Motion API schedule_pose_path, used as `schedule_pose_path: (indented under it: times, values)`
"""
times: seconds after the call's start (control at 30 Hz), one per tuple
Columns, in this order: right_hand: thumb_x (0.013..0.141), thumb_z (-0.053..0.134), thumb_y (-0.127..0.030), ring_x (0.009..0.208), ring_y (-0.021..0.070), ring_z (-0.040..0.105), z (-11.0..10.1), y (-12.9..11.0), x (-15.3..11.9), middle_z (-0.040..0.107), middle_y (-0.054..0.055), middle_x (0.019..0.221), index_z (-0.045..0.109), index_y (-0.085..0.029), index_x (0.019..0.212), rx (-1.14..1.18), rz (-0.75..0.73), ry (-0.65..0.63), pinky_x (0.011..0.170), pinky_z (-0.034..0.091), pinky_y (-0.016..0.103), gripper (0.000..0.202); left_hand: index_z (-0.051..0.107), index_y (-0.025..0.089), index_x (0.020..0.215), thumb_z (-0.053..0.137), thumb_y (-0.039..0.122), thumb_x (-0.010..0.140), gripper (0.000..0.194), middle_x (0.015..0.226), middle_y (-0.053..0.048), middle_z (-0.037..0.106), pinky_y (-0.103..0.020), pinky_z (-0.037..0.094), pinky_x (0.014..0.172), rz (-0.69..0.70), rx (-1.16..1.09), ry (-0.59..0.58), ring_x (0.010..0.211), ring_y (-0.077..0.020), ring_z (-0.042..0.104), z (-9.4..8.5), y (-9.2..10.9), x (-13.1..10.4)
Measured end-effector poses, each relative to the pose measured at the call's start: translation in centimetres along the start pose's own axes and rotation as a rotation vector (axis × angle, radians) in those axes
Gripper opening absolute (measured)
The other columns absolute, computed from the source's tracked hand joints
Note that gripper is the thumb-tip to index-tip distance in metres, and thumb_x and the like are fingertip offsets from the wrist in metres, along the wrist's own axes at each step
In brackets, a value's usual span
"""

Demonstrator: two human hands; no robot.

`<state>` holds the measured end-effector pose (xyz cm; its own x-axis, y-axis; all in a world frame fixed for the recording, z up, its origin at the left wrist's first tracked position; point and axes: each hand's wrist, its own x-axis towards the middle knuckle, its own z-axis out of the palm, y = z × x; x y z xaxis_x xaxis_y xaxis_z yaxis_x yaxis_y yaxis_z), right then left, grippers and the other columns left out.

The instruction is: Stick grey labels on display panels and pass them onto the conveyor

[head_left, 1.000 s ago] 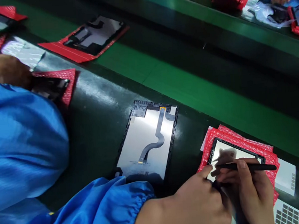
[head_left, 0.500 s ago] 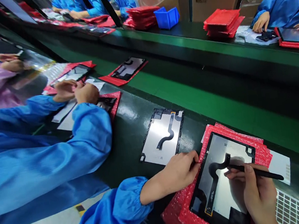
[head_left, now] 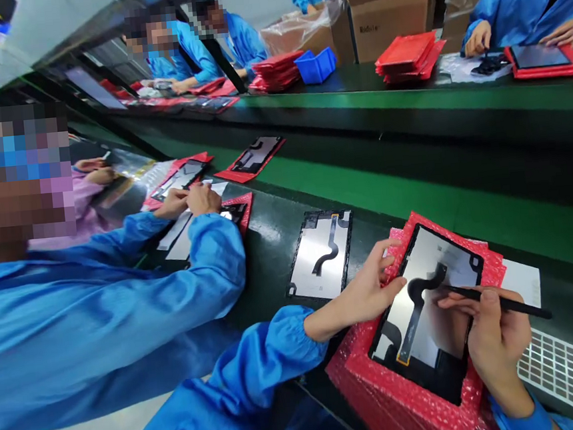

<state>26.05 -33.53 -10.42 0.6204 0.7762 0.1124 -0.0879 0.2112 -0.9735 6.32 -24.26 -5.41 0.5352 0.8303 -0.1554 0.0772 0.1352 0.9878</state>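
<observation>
Right hand [head_left: 500, 330] pinches a black pen-like tool [head_left: 525, 309], tip by the flex cable [head_left: 414, 314] on the display panel [head_left: 431, 349], lower right of frame. Left hand [head_left: 363, 292] spread at panel's left edge, contact unclear. I'd brace the panel, angle the tip shallow to spare the cable.

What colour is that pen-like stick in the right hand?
The pen-like stick in the right hand is black, seen best in the head view.

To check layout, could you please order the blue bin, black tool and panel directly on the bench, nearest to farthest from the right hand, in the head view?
1. Black tool: in the right hand.
2. Panel: left, near bench.
3. Blue bin: far bench.
</observation>
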Motion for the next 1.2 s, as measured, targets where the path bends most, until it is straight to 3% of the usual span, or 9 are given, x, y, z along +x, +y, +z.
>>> schedule_pose_path:
  times: [0.1, 0.2, 0.37, 0.5, 0.6, 0.77, 1.03, 1.1, 1.2]
  values:
    - [0.105, 0.072, -0.045, 0.060, 0.0240, 0.081, -0.5, -1.2, 1.3, 0.082, 0.002, 0.078, 0.063, -0.020, 0.102, 0.035, -0.108, 0.072, 0.062, 0.069, 0.041, 0.027, 0.040, 0.027, 0.150, 0.075, 0.026, 0.092, 0.068, 0.115, -0.007, 0.072, -0.026, 0.053, 0.067, 0.020, -0.095, -0.021, 0.075, -0.0133, 0.067, -0.6, -0.3, 4.2]
    - [0.102, 0.077, -0.039, 0.058, 0.0235, 0.080, -1.4, -2.2, 3.1, 0.081, -0.001, 0.077, 0.065, -0.021, 0.102, 0.126, -0.218, 0.201, 0.059, 0.069, 0.041, 0.021, 0.044, 0.024, 0.149, 0.077, 0.020, 0.090, 0.068, 0.113, -0.006, 0.074, -0.028, 0.058, 0.075, 0.048, -0.142, 0.037, 0.082, -0.0153, 0.070, -1.7, -0.5, 11.3]
    - [0.101, 0.077, -0.038, 0.058, 0.0231, 0.080, -2.8, -2.3, 5.5, 0.081, -0.001, 0.078, 0.067, -0.022, 0.100, 0.136, -0.288, 0.255, 0.057, 0.067, 0.037, 0.019, 0.058, 0.019, 0.144, 0.072, 0.032, 0.103, 0.045, 0.123, -0.009, 0.070, -0.036, 0.064, 0.081, 0.027, -0.137, 0.138, 0.094, -0.0198, 0.072, -1.8, -0.2, 24.9]
    - [0.103, 0.075, -0.038, 0.058, 0.0231, 0.080, -3.4, -1.9, 5.9, 0.082, 0.001, 0.080, 0.068, -0.021, 0.102, 0.120, -0.287, 0.257, 0.054, 0.064, 0.034, 0.018, 0.064, 0.018, 0.138, 0.071, 0.039, 0.105, 0.040, 0.131, -0.011, 0.068, -0.043, 0.065, 0.091, -0.045, -0.066, 0.205, 0.108, -0.0236, 0.072, -1.9, -0.5, 31.0]
    - [0.104, 0.074, -0.037, 0.058, 0.0227, 0.080, -3.6, -1.8, 6.0, 0.083, 0.002, 0.082, 0.068, -0.021, 0.103, 0.123, -0.274, 0.268, 0.054, 0.064, 0.034, 0.017, 0.065, 0.017, 0.137, 0.071, 0.040, 0.105, 0.040, 0.132, -0.011, 0.068, -0.044, 0.065, 0.092, -0.131, 0.009, 0.228, 0.109, -0.0240, 0.072, -3.2, -0.9, 32.4]
    - [0.104, 0.074, -0.040, 0.057, 0.0236, 0.079, -3.7, -1.9, 6.1, 0.083, 0.002, 0.079, 0.067, -0.021, 0.104, 0.115, -0.239, 0.276, 0.054, 0.063, 0.035, 0.020, 0.066, 0.017, 0.136, 0.071, 0.041, 0.105, 0.040, 0.132, -0.011, 0.069, -0.045, 0.064, 0.093, -0.246, 0.152, 0.243, 0.110, -0.0246, 0.071, -5.9, -0.9, 32.0]
    - [0.098, 0.078, -0.044, 0.053, 0.0244, 0.077, -3.6, -2.5, 6.1, 0.081, 0.001, 0.072, 0.066, -0.021, 0.100, 0.097, -0.252, 0.256, 0.054, 0.064, 0.038, 0.026, 0.066, 0.017, 0.135, 0.072, 0.040, 0.105, 0.038, 0.129, -0.010, 0.070, -0.042, 0.065, 0.090, -0.196, 0.430, 0.380, 0.106, -0.0231, 0.072, -6.8, 0.5, 30.8]
    - [0.095, 0.080, -0.042, 0.051, 0.0243, 0.076, -3.5, -2.8, 6.2, 0.081, 0.001, 0.072, 0.066, -0.021, 0.099, 0.110, -0.264, 0.272, 0.055, 0.066, 0.040, 0.026, 0.066, 0.017, 0.135, 0.072, 0.040, 0.105, 0.038, 0.128, -0.010, 0.070, -0.042, 0.065, 0.090, -0.182, 0.512, 0.389, 0.106, -0.0230, 0.072, -8.1, 1.4, 29.8]
    - [0.091, 0.083, -0.040, 0.049, 0.0240, 0.075, -3.4, -3.3, 6.5, 0.081, 0.001, 0.070, 0.067, -0.020, 0.098, 0.120, -0.263, 0.298, 0.056, 0.066, 0.040, 0.027, 0.066, 0.016, 0.134, 0.072, 0.040, 0.105, 0.038, 0.128, -0.010, 0.070, -0.043, 0.065, 0.091, -0.229, 0.648, 0.367, 0.106, -0.0230, 0.072, -12.2, 2.6, 26.2]
